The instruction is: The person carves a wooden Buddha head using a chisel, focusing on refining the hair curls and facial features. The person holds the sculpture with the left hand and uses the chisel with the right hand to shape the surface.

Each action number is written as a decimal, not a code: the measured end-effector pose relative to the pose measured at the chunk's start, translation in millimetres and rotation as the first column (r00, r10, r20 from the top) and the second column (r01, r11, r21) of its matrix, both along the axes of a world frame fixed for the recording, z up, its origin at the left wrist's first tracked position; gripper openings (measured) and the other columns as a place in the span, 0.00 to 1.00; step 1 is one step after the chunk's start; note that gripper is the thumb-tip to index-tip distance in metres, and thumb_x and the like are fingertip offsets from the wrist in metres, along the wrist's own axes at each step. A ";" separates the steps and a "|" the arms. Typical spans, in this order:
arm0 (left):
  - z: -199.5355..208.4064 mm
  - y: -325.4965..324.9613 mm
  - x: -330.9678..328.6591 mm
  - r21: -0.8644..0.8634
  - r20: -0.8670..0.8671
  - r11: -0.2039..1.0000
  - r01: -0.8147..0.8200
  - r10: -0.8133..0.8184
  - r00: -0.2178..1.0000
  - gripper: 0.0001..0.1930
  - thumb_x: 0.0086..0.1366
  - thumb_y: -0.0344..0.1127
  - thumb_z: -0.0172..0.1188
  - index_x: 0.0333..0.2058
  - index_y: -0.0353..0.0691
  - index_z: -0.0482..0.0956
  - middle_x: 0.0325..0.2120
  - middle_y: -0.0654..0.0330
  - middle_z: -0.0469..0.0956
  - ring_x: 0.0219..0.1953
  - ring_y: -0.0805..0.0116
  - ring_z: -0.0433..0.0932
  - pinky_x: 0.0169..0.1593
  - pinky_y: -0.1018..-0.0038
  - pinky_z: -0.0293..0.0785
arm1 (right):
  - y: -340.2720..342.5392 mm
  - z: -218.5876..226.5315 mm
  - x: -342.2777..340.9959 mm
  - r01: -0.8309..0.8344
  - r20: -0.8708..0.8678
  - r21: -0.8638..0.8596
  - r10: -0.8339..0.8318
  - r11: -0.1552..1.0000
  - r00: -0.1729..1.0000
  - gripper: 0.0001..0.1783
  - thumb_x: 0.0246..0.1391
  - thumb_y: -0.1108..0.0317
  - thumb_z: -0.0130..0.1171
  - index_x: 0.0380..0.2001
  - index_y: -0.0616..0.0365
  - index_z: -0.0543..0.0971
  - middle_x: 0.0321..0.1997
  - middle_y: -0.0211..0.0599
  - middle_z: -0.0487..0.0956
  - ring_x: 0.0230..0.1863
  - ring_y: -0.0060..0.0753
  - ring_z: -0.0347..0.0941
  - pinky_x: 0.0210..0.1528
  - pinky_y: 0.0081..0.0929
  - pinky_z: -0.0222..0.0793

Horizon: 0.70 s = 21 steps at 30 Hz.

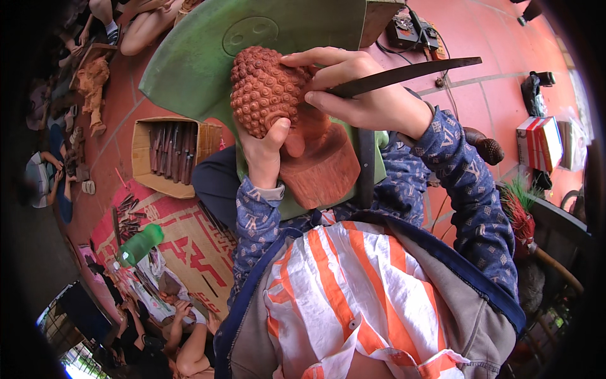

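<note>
A reddish-brown carved wooden Buddha head [265,88], covered in rows of small round curls, lies tilted in front of me, with a plain wooden block [322,170] at its base. Around its side, by the ear, my left hand [262,158] is closed, thumb pressed near the edge of the curls. My right hand [372,95] grips a long, flat, dark file [410,74], pointing to the right. Its forefinger reaches onto the curls. The file's working end is hidden behind the fingers, so contact with the wood cannot be seen. Beneath the carving is a green plastic chair [189,69].
A cardboard box [165,186] of dark-handled tools stands on the left, near loose tools on a patterned mat [196,252] and a green bottle [142,243]. Other people sit along the left. A power unit [407,31] with cables lies far right, boxes [540,142] nearer.
</note>
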<state>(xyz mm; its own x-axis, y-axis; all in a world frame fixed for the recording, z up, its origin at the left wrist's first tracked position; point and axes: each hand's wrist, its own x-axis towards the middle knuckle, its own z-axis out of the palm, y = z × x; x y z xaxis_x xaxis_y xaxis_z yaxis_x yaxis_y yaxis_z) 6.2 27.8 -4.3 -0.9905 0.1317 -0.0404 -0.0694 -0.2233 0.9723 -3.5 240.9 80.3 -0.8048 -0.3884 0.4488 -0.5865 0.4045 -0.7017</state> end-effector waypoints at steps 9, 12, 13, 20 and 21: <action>1.4 -1.3 -0.9 0.003 -0.014 1.000 0.011 -0.011 1.000 0.41 0.50 0.42 0.69 0.60 0.34 0.61 0.53 0.55 0.70 0.53 0.65 0.73 0.59 0.67 0.71 | -6.3 -5.9 10.7 0.017 -0.092 0.046 -0.012 0.999 0.996 0.08 0.47 0.71 0.64 0.23 0.68 0.81 0.58 0.58 0.74 0.51 0.54 0.78 0.51 0.39 0.76; -0.6 -1.6 2.3 0.009 0.010 1.000 -0.001 0.001 1.000 0.41 0.50 0.42 0.70 0.60 0.34 0.61 0.53 0.55 0.70 0.53 0.65 0.73 0.58 0.68 0.71 | -9.5 1.3 11.3 0.033 -0.145 0.108 -0.017 0.994 0.989 0.07 0.46 0.70 0.64 0.24 0.65 0.83 0.55 0.58 0.76 0.49 0.55 0.78 0.50 0.40 0.76; -1.3 -1.9 2.5 0.016 0.022 1.000 -0.006 0.006 1.000 0.42 0.50 0.42 0.70 0.60 0.34 0.61 0.53 0.55 0.70 0.52 0.65 0.73 0.58 0.68 0.71 | -10.7 2.6 10.6 0.041 -0.163 0.128 -0.019 0.991 0.986 0.07 0.46 0.70 0.64 0.24 0.64 0.83 0.54 0.58 0.76 0.48 0.55 0.78 0.50 0.40 0.76; -4.4 -4.1 0.5 0.017 -0.005 1.000 0.010 -0.010 1.000 0.39 0.51 0.39 0.69 0.60 0.35 0.61 0.52 0.56 0.71 0.50 0.66 0.73 0.56 0.69 0.72 | -6.1 -1.5 0.8 0.050 -0.075 0.000 -0.050 0.999 0.996 0.08 0.47 0.72 0.64 0.24 0.69 0.81 0.47 0.52 0.82 0.43 0.53 0.80 0.47 0.39 0.77; -4.8 -4.8 0.8 0.017 0.000 1.000 0.014 -0.014 1.000 0.39 0.52 0.38 0.68 0.60 0.35 0.61 0.51 0.57 0.71 0.50 0.67 0.74 0.56 0.69 0.73 | -3.0 -2.5 -0.8 0.056 0.011 -0.066 -0.055 0.996 0.998 0.08 0.49 0.73 0.63 0.24 0.70 0.80 0.47 0.53 0.82 0.43 0.51 0.81 0.46 0.37 0.77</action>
